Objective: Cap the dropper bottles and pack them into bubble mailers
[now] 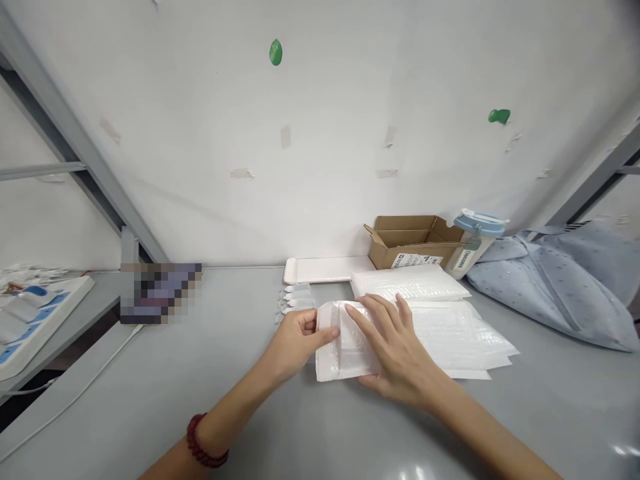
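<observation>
A white padded mailer [327, 360] is between my hands above the grey table. My left hand [295, 341] pinches its left end, thumb on top and fingers curled behind. My right hand [397, 350] lies across the mailer's right part with its fingers spread, pressing on the surface. Just right of and behind it lies a stack of more white bubble mailers [460, 337], with another bubble mailer [410, 283] farther back. Beyond my left hand sit several small clear-and-white items [297, 297], partly hidden by it. What the held mailer contains, if anything, is not visible.
At the back stand a white flat box [325, 269], an open cardboard box [415, 243] and a blue-lidded cup [475, 243]. A light blue bag [555, 283] lies right. Leftward are a blurred device [160, 293] with a white cable [75, 400] and a power strip [45, 320].
</observation>
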The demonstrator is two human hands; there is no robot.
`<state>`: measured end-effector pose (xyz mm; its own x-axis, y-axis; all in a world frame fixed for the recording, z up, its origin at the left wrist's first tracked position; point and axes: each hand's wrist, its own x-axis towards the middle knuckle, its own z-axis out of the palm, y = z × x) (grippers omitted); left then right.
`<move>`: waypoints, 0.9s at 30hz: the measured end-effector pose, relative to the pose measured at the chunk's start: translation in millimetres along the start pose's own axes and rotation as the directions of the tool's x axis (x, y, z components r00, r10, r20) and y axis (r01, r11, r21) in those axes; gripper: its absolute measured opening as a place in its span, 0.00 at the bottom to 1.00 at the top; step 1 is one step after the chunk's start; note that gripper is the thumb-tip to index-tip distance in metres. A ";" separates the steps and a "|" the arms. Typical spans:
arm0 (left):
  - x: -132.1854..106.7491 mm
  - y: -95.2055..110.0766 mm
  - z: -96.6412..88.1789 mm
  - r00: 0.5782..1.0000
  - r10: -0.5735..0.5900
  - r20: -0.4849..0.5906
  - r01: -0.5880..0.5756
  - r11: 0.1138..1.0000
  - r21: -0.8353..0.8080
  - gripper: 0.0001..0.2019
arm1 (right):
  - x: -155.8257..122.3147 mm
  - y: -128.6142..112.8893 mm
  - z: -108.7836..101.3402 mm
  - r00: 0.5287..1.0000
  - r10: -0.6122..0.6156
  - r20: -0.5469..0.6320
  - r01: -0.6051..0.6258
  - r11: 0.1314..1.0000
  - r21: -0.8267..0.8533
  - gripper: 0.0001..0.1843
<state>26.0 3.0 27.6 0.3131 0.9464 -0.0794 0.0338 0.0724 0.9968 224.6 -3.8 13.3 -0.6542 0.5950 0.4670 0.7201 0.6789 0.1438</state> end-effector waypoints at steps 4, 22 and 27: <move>4.0 -1.0 -13.6 0.997 0.051 -0.065 -0.037 0.978 0.203 0.12 | -0.8 8.1 3.3 0.998 0.000 -0.071 -0.002 1.000 -0.026 0.44; -15.5 -3.0 -32.4 0.989 -0.064 0.137 -0.101 0.396 0.913 0.08 | -2.8 35.0 5.3 0.965 0.147 -0.218 -0.134 0.988 0.073 0.25; -14.2 -2.7 -22.4 0.973 -0.029 0.228 -0.195 0.418 0.887 0.06 | -3.3 36.3 6.1 0.974 0.156 -0.167 -0.144 0.986 0.083 0.25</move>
<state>0.2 -3.6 26.3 0.5198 0.8474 -0.1085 0.7952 -0.4334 0.4241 251.4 21.5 11.7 -0.4859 0.6135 0.6225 0.7848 0.6197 0.0020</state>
